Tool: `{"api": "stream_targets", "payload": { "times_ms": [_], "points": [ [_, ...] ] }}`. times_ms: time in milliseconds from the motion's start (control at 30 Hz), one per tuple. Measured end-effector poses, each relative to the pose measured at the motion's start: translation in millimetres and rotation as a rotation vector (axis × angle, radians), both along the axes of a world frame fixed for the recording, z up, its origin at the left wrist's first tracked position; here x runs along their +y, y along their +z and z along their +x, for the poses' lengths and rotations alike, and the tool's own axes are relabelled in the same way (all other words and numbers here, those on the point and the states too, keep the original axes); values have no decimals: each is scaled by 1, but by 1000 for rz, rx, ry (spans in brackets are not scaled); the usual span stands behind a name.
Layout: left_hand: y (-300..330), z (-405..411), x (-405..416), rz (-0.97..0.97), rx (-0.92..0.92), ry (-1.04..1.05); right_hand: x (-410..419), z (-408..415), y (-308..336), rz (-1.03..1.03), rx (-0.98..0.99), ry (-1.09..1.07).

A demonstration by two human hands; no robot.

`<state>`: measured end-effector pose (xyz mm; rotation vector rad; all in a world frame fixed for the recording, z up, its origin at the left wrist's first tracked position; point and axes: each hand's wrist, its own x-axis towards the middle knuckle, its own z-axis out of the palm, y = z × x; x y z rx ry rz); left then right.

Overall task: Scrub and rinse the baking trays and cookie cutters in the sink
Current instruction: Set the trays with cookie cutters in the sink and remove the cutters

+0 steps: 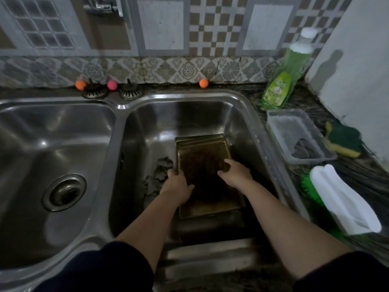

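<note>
— Baking trays (203,159): where?
— Stacked in the right sink (185,114) basin; cookie cutters (159,175) crowd their left, clear steel beyond. My left hand (177,183) and right hand (235,172) grip the crusted brown top tray's sides.

Stacked brassy baking trays (203,165), top one crusted brown, lie in the right sink basin (189,114) beside grey cookie cutters (161,171).

Trays (202,163) in sink (189,114) — cutters (160,173) left.

Open left basin (52,131); right basin (147,127) crowded with stacked trays (202,161) beside cookie cutters (160,173).
</note>
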<state>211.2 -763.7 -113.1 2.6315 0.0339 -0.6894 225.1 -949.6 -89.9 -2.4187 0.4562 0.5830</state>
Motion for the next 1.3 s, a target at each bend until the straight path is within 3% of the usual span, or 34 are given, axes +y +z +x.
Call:
{"api": "stream_targets", "payload": {
  "times_ms": [133,333,467,700,967,1167,1300],
  "points": [
    [-9,2,9,-43,-1,-24,0,0,6,154,-140,-80],
    [-10,1,13,-154,-32,59,9,-7,7,169,-290,-74],
    [-6,-1,13,-226,-24,105,12,-12,12,34,-224,25],
    [3,-7,16,-236,-15,163,14,-14,13,37,-116,51],
    [39,-22,15,-602,-233,314,9,-15,40,238,-295,-59],
    [64,-16,17,-722,-396,287,-3,-26,75,352,-419,-106],
    [82,-17,7,-808,-417,307,-18,-36,102,337,-372,-6]
  ]
}}
